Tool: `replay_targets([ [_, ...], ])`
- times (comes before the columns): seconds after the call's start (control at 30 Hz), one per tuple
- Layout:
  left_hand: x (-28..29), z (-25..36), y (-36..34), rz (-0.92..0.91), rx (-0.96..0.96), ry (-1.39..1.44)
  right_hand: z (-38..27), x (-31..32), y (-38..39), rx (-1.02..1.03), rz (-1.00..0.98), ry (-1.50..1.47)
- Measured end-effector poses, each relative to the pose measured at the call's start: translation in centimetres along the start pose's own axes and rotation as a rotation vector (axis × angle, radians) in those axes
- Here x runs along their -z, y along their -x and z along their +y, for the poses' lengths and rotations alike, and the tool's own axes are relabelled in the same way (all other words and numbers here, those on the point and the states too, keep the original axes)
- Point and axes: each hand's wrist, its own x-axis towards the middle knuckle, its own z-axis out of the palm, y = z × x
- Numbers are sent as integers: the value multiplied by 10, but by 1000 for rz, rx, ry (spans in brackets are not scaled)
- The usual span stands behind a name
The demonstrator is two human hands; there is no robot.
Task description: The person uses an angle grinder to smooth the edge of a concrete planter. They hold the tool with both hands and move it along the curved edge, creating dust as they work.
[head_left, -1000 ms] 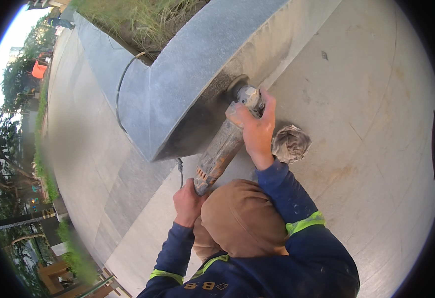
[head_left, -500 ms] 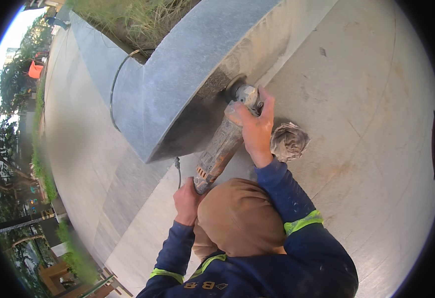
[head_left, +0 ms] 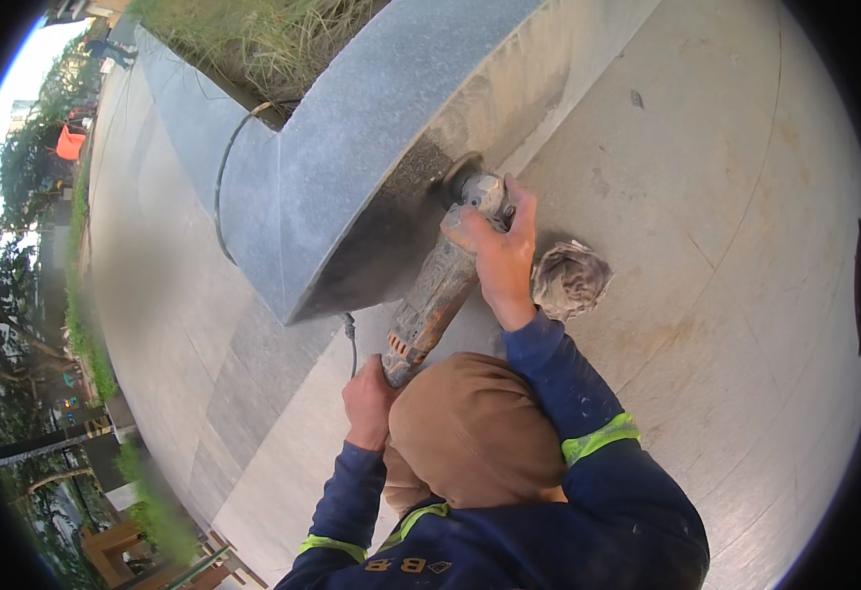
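Paving (head_left: 715,295): outdoors, pale stone, brownish stains right, darker grey band left, beside the ledge (head_left: 352,128).
Grinder (head_left: 432,295): angle type, dust-caked, orange patches at the rear vents; slants from between my forearms up to the ledge's side face (head_left: 376,256).
Disc (head_left: 460,177): up against the side face near its lower edge; exact contact spot too small to tell.
Right hand (head_left: 505,251): clasped on the tool's head end, thumb one side, fingers the other.
Left hand (head_left: 369,401): wrapped round the rear end, thumb along the body.
Cord (head_left: 352,339): thin, grey, just above my left hand, up toward the side face.
Crumpled bundle (head_left: 572,281): on the paving, just right of my right wrist; material unclear.
Sleeves (head_left: 558,369): navy, dusty, yellow-green bands; brown cloth (head_left: 475,428) bulges between them.
Ledge top: blue-grey stone, angled corner, cable (head_left: 218,197) draped across, grass (head_left: 263,39) behind.
Far left: trees (head_left: 2,295), orange sheet (head_left: 71,144), distant person (head_left: 111,49) in blue.
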Motion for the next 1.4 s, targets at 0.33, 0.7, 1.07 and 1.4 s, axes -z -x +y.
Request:
replay_targets([
  [0.33,23,12,0,100,-38,110,-60,-13,1,166,-87,5],
  [0.7,-5,8,-4,-27,27,-46,-1,7,-5,-9,-20,44],
  [1.07,-10,14,-14,-127,18,-51,19,14,-17,-178,23,-75],
  [1.4,0,18,-15,-33,40,7,-16,3,-17,47,16,42],
])
